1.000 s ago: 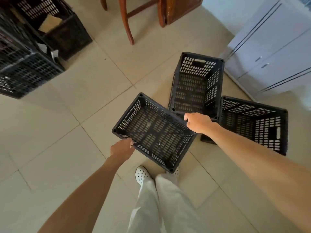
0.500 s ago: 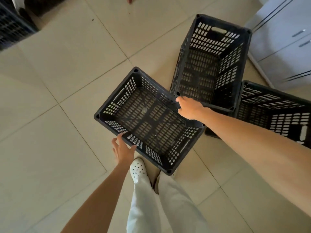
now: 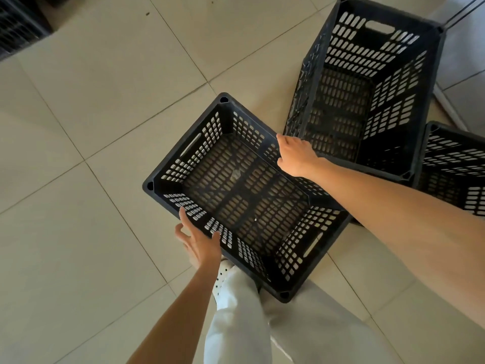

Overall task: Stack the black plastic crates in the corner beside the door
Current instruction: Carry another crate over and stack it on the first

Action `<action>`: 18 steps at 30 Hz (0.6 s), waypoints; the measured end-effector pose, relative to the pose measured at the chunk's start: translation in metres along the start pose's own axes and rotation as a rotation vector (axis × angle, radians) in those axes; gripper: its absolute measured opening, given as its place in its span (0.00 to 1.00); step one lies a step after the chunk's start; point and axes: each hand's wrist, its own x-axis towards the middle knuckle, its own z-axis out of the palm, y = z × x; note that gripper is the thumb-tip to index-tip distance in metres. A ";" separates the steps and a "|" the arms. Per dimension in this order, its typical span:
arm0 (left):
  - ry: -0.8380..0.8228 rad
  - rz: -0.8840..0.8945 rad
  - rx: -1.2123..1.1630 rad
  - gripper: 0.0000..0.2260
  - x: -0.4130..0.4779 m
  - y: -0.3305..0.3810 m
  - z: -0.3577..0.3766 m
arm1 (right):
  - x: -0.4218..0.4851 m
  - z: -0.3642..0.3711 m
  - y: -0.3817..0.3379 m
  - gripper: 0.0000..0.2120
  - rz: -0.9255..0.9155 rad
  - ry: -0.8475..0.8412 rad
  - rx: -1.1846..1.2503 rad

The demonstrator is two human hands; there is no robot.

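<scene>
A black perforated crate (image 3: pixel 244 195) sits low in front of my legs, turned diagonally and empty. My right hand (image 3: pixel 296 156) is closed over its far long rim. My left hand (image 3: pixel 199 245) has its fingers spread against the outside of the near long rim, without gripping. Whether the crate rests on the floor I cannot tell. Just behind it stands a taller, deeper black crate (image 3: pixel 367 88). A third black crate (image 3: pixel 454 166) lies to the right of that, partly behind my right forearm.
More dark crates (image 3: pixel 15 27) show at the top left corner. A white cabinet (image 3: pixel 467 48) stands at the top right, close behind the tall crate. My white trousers and a white shoe (image 3: pixel 223 279) are under the near crate's corner. Beige floor tiles spread to the left.
The crate has come down and closer to the two other crates. My left hand has let go of the near rim and opened; my right hand keeps hold of the far rim.
</scene>
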 end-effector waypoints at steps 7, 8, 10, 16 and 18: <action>-0.110 -0.040 -0.054 0.50 0.015 -0.010 0.006 | 0.020 0.014 -0.007 0.35 0.140 -0.029 0.063; -0.133 -0.032 -0.024 0.49 0.018 -0.009 0.007 | 0.023 0.013 -0.006 0.34 0.167 -0.057 0.102; -0.174 -0.031 -0.018 0.48 0.024 -0.008 0.004 | 0.029 0.008 -0.005 0.32 0.215 -0.094 0.213; -0.221 0.062 0.006 0.45 0.019 -0.011 -0.020 | 0.014 -0.005 -0.001 0.27 0.306 -0.097 0.420; -0.207 0.067 -0.004 0.40 0.009 -0.007 -0.032 | -0.001 -0.010 0.002 0.28 0.312 -0.116 0.458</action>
